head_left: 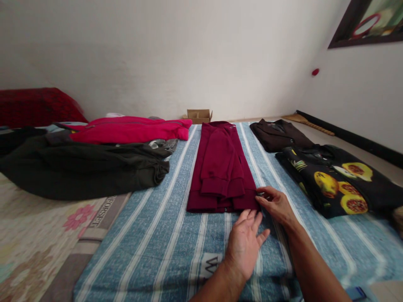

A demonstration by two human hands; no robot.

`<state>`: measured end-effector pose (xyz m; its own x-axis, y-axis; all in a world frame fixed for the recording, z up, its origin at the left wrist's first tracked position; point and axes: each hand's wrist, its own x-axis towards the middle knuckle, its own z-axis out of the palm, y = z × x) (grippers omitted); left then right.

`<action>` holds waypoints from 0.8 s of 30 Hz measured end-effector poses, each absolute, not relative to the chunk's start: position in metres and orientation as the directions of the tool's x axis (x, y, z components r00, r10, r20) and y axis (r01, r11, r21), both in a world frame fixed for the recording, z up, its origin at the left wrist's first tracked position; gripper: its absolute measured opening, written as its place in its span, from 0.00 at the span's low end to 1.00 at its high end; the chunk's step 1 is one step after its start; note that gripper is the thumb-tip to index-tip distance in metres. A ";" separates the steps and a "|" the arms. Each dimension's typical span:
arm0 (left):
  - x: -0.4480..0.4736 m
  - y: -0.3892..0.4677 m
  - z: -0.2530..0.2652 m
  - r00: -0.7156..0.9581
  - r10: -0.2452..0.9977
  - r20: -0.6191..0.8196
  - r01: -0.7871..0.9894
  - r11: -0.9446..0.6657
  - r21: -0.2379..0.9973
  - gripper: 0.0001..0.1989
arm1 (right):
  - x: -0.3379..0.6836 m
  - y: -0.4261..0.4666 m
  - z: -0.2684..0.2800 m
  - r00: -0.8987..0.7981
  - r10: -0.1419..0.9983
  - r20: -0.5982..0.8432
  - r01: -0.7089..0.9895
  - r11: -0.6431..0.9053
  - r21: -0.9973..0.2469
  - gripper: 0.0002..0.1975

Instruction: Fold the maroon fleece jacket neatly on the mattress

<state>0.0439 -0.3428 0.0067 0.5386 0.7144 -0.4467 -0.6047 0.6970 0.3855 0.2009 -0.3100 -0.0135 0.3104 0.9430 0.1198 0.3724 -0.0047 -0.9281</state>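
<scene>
A maroon zip jacket point(220, 163) lies folded lengthwise on the blue striped bedsheet point(170, 235), both sleeves laid down its middle with their cuffs near the hem. My left hand point(244, 243) is palm up at the hem, fingers stretched out with their tips at or just under its edge. At the hem's right corner, my right hand point(275, 205) pinches the fabric between thumb and fingers.
To the left, a bright pink garment point(132, 129) and a dark green garment point(94, 170) are heaped. A folded brown garment point(281, 135) and a black fruit-print garment point(340, 180) lie on the right. A cardboard box point(199, 116) stands by the wall.
</scene>
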 end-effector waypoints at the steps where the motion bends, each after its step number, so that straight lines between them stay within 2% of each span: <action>1: 0.044 -0.343 0.007 0.543 0.711 -0.447 -0.603 0.700 0.382 0.17 | 0.201 -0.310 -0.013 0.309 0.943 0.122 0.377 -0.004 -0.926 0.17; 6: 0.046 -0.344 0.005 0.552 0.709 -0.440 -0.610 0.702 0.367 0.17 | 0.202 -0.309 -0.014 0.336 0.935 0.108 0.354 -0.019 -0.935 0.17; 13: 0.044 -0.345 0.007 0.552 0.709 -0.438 -0.613 0.702 0.364 0.19 | 0.203 -0.307 -0.011 0.483 0.875 -0.001 0.162 -0.091 -0.983 0.21; 24: 0.045 -0.345 0.008 0.551 0.705 -0.446 -0.622 0.704 0.344 0.19 | 0.202 -0.308 -0.012 0.433 0.902 -0.003 0.144 -0.073 -0.987 0.20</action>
